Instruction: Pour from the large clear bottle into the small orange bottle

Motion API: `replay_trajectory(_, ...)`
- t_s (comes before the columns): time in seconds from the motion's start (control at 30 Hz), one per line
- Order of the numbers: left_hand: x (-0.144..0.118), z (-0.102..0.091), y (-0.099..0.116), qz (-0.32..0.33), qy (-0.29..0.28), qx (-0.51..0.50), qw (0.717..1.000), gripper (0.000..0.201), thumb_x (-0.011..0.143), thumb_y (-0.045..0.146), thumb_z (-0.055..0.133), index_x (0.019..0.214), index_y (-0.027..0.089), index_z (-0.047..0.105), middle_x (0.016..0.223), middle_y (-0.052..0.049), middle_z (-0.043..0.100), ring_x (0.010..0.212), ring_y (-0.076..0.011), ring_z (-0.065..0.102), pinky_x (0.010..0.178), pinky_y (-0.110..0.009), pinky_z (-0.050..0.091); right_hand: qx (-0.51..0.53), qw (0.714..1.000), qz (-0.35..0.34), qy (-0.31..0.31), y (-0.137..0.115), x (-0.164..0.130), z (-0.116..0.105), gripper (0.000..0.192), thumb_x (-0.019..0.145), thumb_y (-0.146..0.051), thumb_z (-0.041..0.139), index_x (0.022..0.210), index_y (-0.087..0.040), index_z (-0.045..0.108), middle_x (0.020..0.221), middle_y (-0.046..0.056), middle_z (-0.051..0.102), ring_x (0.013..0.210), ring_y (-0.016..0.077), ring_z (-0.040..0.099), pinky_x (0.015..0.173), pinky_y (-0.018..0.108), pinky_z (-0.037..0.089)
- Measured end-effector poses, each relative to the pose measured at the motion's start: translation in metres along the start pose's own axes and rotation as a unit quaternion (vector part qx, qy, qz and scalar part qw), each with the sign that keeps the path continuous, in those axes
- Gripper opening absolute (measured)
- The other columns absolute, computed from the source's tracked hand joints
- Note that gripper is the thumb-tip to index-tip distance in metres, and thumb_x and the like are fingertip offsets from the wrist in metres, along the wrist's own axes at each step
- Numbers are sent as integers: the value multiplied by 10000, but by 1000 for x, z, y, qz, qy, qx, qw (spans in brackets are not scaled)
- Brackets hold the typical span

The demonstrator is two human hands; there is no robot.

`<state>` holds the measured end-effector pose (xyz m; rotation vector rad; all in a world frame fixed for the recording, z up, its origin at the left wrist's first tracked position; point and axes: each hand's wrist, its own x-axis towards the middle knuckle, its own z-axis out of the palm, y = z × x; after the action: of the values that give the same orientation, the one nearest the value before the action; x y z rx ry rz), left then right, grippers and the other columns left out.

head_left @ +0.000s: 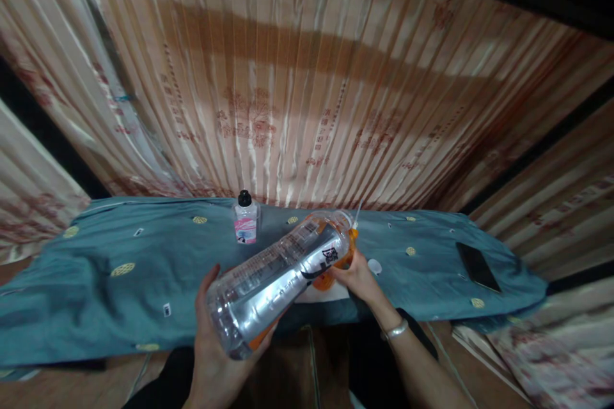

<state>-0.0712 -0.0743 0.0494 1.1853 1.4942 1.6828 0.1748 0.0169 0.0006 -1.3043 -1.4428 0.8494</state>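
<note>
A large clear plastic bottle [283, 281] with a silver label lies tilted across the middle, its base toward me and its neck up to the right. My left hand [218, 351] is wrapped round the base end. Near the neck, my right hand [357, 276] is closed on an orange see-through container [325, 281], mostly hidden behind the bottle. The bottle's mouth is close to the container's top; whether they touch I cannot tell. A thin whitish stick or tube [359, 211] sticks up beside the mouth. Below the container shows a white sheet [326, 294].
A small clear bottle [246, 223] with a black cap and pink label stands at the back of the teal patterned cloth [177, 268]. Right of my right hand lies a white round piece [375, 266]. A black phone [478, 267] rests farther right. Pleated curtains [288, 108] hang behind.
</note>
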Motion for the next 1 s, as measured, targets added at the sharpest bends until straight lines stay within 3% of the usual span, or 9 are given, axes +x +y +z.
replay_trajectory(0.13,-3,5,10,-10,-3,-49,999,877,577,247,800,1337,415,395,1166,22,647,991,-242,677,866,-433,591,-4,1000,-9,8,-7,-1,1,610,620,-401,836,1130,-170,595,1022,96,733,1001,299,679,885,440,549)
replay_trajectory(0.33,0,2,10,21,-8,-10,1000,837,607,311,797,1330,441,396,1203,41,632,1060,-269,649,985,-541,513,3,1000,-11,5,-9,-1,2,571,624,-416,829,1092,-180,601,1040,93,727,1005,295,679,898,447,544)
replay_trajectory(0.43,1,2,9,23,0,-1,1000,898,544,377,836,1329,396,400,1208,13,627,1046,-265,658,941,-495,546,-6,1000,-15,11,-8,0,1,555,614,-415,837,1069,-190,611,1028,85,731,1006,297,678,906,452,542)
replay_trajectory(0.67,1,-1,7,19,-4,28,999,898,583,369,810,1360,310,365,1025,-2,644,885,-244,680,844,-472,582,6,1000,-14,1,-12,0,1,488,621,-414,833,999,-194,617,1034,74,731,1007,289,680,913,439,543)
replay_trajectory(1.0,3,1,7,44,-2,39,998,906,567,392,806,1352,262,372,1060,-40,625,917,-244,673,861,-447,570,4,1000,-27,4,-14,0,1,502,618,-426,832,1018,-199,632,1056,82,727,1001,307,673,926,478,535)
